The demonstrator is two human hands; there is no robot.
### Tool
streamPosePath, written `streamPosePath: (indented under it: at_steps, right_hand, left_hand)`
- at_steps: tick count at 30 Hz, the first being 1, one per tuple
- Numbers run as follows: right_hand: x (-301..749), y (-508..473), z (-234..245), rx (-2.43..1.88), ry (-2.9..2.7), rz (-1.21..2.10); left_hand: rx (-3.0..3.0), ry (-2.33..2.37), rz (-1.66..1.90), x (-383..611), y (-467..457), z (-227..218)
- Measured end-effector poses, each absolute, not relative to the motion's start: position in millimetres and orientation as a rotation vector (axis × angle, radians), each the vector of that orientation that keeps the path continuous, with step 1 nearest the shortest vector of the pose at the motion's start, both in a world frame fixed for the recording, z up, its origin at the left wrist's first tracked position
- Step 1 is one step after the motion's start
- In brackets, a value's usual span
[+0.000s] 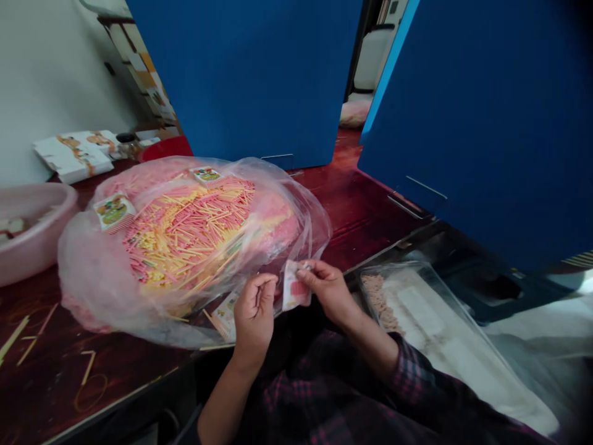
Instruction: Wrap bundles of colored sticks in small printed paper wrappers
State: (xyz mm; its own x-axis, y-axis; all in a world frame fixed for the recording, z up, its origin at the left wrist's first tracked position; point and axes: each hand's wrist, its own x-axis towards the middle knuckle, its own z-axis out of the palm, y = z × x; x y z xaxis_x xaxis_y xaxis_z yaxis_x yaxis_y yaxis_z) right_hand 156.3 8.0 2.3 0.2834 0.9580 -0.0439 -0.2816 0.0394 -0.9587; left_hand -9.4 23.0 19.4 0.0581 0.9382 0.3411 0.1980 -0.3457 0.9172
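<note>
My right hand (331, 290) pinches a small white printed packet (295, 289) with a red patch near its top edge. Just left of it is my left hand (254, 312), thumb and fingertips pressed together; whatever lies between them is too small to make out. In front of both hands spreads a large translucent plastic bag (95, 266), opened wide around many thin pink and yellow sticks (199, 225). Two printed packets, one at the left (114, 212) and another at the back (207, 176), rest on the bag. Partly behind my left hand lies a further packet (226, 316).
A pink basin (60, 213) stands at the left, with white boxes (76, 154) behind it. Blue panels (250, 80) rise at the back. Right of my lap is a clear-walled tray (430, 327) holding brownish pieces. Loose sticks and a rubber band lie on the dark red table (50, 383).
</note>
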Motion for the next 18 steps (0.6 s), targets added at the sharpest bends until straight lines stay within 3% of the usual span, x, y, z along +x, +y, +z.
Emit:
streamPosePath:
  at_steps: [9,15,18]
  right_hand:
    - [311.5,68.1,-22.5,-1.752,-0.943,0.496]
    - [294.8,58.4,-12.4,-1.791,-1.115,0.063]
    - [239.4,45.8,-4.4,-1.539,-1.241,0.292]
  left_hand:
    - [1.714,1.289,1.326,-60.1,26.8,33.8]
    - [2.115,1.401,1.013,-93.8,27.7,15.3]
    - [2.314,1.451,0.837,-100.2,32.3,-6.0]
